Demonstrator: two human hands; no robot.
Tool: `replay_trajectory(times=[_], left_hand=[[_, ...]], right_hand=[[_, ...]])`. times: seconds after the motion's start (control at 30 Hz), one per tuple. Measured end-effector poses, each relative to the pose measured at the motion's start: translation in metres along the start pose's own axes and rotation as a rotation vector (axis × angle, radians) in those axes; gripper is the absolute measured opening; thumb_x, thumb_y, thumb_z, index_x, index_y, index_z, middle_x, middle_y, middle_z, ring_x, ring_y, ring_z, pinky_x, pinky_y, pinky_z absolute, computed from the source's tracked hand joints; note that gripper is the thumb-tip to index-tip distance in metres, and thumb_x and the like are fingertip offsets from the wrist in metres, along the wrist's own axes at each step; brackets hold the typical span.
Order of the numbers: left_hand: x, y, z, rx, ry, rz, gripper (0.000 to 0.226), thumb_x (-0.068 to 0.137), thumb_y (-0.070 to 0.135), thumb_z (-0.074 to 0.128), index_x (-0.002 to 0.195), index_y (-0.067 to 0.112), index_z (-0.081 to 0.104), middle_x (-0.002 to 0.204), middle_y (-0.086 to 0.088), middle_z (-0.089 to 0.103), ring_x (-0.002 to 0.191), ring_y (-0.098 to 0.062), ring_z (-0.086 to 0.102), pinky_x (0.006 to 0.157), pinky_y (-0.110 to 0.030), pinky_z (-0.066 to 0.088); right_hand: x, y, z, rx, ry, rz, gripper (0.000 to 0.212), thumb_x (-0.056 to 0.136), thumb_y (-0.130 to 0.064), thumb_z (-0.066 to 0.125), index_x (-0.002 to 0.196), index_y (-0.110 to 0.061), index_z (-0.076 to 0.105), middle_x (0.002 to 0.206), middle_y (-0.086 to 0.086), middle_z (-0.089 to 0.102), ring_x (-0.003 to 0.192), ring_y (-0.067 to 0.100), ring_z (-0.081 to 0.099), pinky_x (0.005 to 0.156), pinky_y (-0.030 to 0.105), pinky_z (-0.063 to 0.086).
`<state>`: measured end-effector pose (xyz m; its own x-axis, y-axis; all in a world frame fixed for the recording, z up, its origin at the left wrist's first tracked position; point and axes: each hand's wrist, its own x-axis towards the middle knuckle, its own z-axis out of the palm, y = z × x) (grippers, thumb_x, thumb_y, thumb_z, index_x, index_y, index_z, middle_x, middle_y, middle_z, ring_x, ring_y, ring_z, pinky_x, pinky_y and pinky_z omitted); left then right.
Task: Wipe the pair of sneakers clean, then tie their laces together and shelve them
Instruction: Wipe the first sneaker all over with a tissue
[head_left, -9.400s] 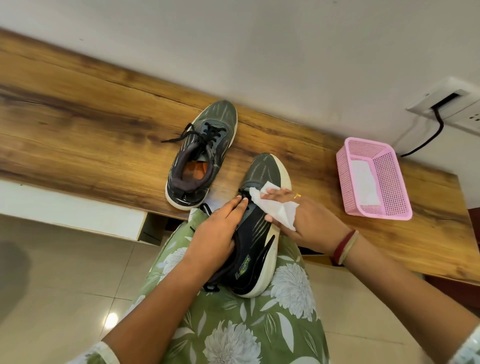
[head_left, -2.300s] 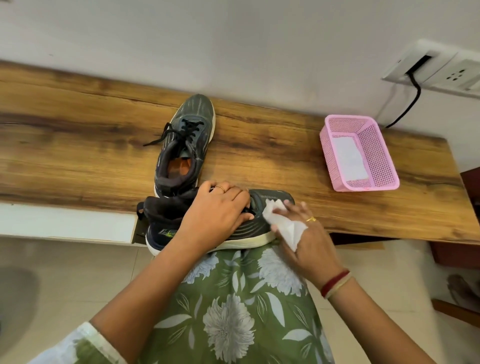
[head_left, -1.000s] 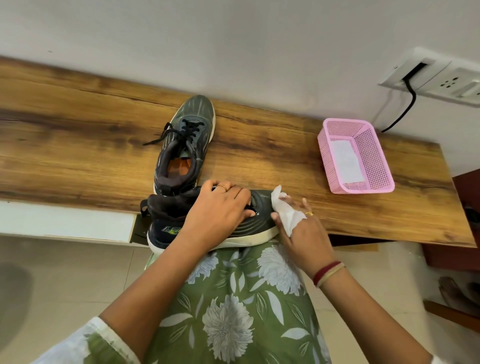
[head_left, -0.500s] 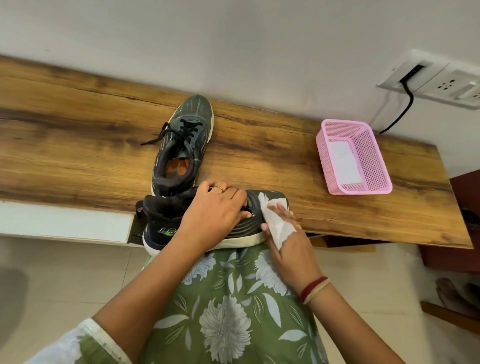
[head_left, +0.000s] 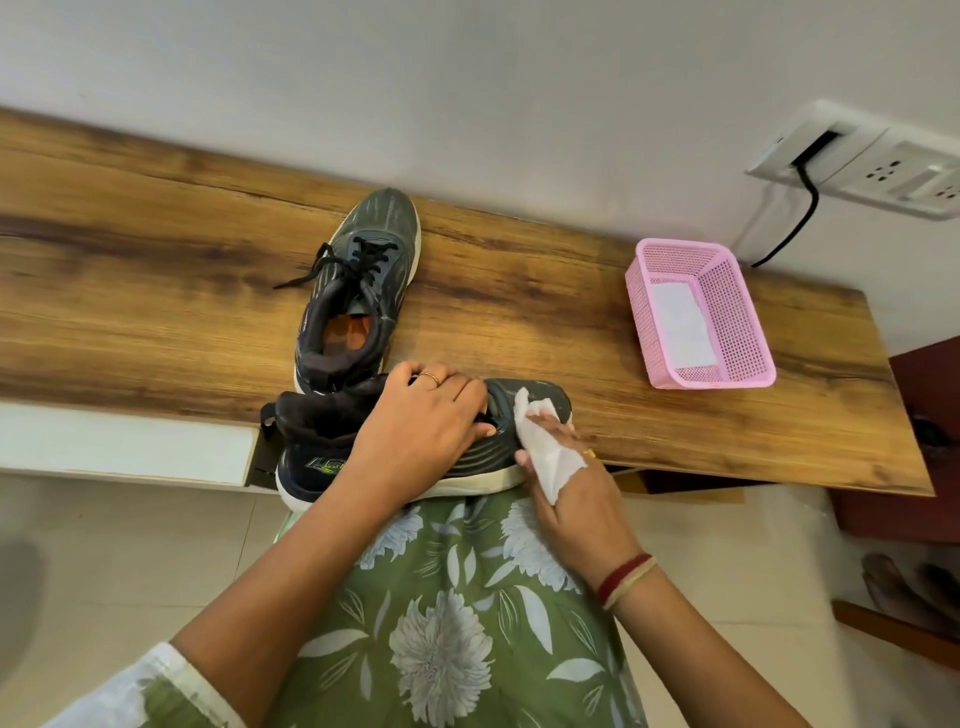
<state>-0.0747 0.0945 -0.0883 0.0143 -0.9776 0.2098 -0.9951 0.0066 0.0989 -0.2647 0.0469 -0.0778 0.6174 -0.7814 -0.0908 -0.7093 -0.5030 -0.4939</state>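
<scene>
The long wooden surface (head_left: 156, 291) runs along the wall in front of the seated person. One dark sneaker (head_left: 358, 291) stands on it, toe aimed at about one o'clock, laces loose, not being handled. Its partner, the sneaker on the lap (head_left: 317, 441), lies crosswise at the near edge of the surface, heel at nine o'clock, toe at three. A pink basket (head_left: 748, 312) sits well apart at two o'clock with a pale sheet lying flat in its bottom.

The left hand (head_left: 421, 431) is curled over the top of the lap sneaker around the lacing, gripping it to steady it. The right hand (head_left: 571, 499) has its fingers nearly straight, with a white wipe (head_left: 540, 452) wrapped over them and, it looks, held by the thumb; the wipe presses on the toe cap.

This looks like the wiping step, one shoe in. To my eye it goes best with firm left-hand pressure so the shoe cannot roll, short strokes from the upper down to the pale sole rim, and turning the wipe to a clean face before starting the other shoe.
</scene>
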Motion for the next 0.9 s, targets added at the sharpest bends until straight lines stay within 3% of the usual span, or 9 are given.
replay_trajectory(times=[0.17,0.3,0.4,0.5,0.6,0.67,0.77,0.83,0.9], left_hand=[[0.0,0.0,0.0,-0.004,-0.006,-0.005,0.038,0.091,0.051,0.033,0.091,0.02,0.055,0.091,0.003,0.065,0.087,-0.02,0.059,0.077,-0.038,0.039],[0.0,0.0,-0.001,-0.01,0.01,-0.012,0.038,0.091,0.051,0.035,0.09,0.02,0.056,0.091,0.003,0.065,0.086,-0.02,0.059,0.076,-0.038,0.041],[-0.001,0.0,-0.002,-0.013,0.027,-0.008,0.039,0.09,0.05,0.035,0.091,0.018,0.057,0.091,0.003,0.066,0.088,-0.019,0.059,0.076,-0.038,0.042],[-0.002,0.001,-0.001,-0.022,0.031,-0.01,0.039,0.091,0.049,0.035,0.093,0.018,0.057,0.094,0.002,0.066,0.09,-0.02,0.059,0.077,-0.039,0.041],[-0.001,0.001,-0.001,-0.012,0.016,-0.006,0.04,0.091,0.05,0.035,0.094,0.017,0.058,0.094,0.002,0.066,0.09,-0.02,0.059,0.077,-0.039,0.043],[-0.001,0.0,-0.001,-0.016,0.007,-0.007,0.039,0.091,0.05,0.035,0.094,0.018,0.057,0.094,0.002,0.066,0.09,-0.02,0.059,0.076,-0.039,0.044],[-0.001,0.001,-0.002,-0.023,0.018,-0.012,0.038,0.091,0.05,0.036,0.092,0.018,0.056,0.093,0.003,0.065,0.089,-0.02,0.059,0.076,-0.039,0.044],[-0.001,0.001,-0.002,-0.019,0.015,-0.01,0.039,0.091,0.05,0.035,0.093,0.018,0.056,0.093,0.003,0.065,0.089,-0.02,0.059,0.076,-0.039,0.044],[-0.001,0.0,-0.003,-0.022,0.001,-0.012,0.04,0.092,0.05,0.033,0.094,0.018,0.057,0.095,0.002,0.066,0.09,-0.021,0.059,0.076,-0.039,0.044]], right_hand=[[0.0,-0.005,-0.002,0.065,0.038,0.009,0.065,0.093,-0.054,0.027,0.138,-0.011,0.045,0.134,-0.004,0.047,0.123,-0.001,0.033,0.105,0.013,0.024],[0.004,0.0,-0.008,0.041,0.063,0.067,0.063,0.092,-0.056,0.024,0.131,-0.015,0.052,0.128,0.004,0.056,0.116,0.017,0.052,0.086,0.017,0.038],[0.002,0.0,-0.009,0.018,0.006,0.005,0.065,0.09,-0.057,0.021,0.137,-0.018,0.045,0.135,-0.009,0.044,0.126,0.008,0.038,0.105,0.024,0.033],[-0.001,0.002,-0.006,0.069,0.058,0.052,0.057,0.092,-0.052,0.026,0.131,-0.019,0.052,0.134,-0.007,0.048,0.123,0.009,0.041,0.103,0.032,0.04],[-0.001,-0.001,-0.007,0.128,0.021,0.019,0.057,0.094,-0.053,0.028,0.135,-0.018,0.048,0.134,-0.007,0.046,0.126,0.006,0.041,0.105,0.018,0.033],[0.001,-0.008,-0.018,0.376,0.03,0.124,0.039,0.095,-0.048,0.035,0.121,-0.026,0.055,0.119,-0.007,0.056,0.107,0.003,0.053,0.087,0.005,0.04],[0.016,0.0,-0.041,0.772,0.266,0.401,0.019,0.096,-0.033,0.041,0.102,-0.025,0.057,0.091,-0.009,0.058,0.079,-0.002,0.054,0.059,0.003,0.042],[0.021,0.006,-0.043,0.668,0.324,0.358,0.025,0.096,-0.036,0.042,0.11,-0.021,0.056,0.093,-0.012,0.056,0.08,-0.002,0.055,0.059,0.007,0.046],[0.017,0.004,-0.03,0.393,0.196,0.203,0.046,0.094,-0.051,0.037,0.11,-0.014,0.059,0.086,-0.007,0.057,0.071,0.006,0.057,0.053,0.012,0.042]])
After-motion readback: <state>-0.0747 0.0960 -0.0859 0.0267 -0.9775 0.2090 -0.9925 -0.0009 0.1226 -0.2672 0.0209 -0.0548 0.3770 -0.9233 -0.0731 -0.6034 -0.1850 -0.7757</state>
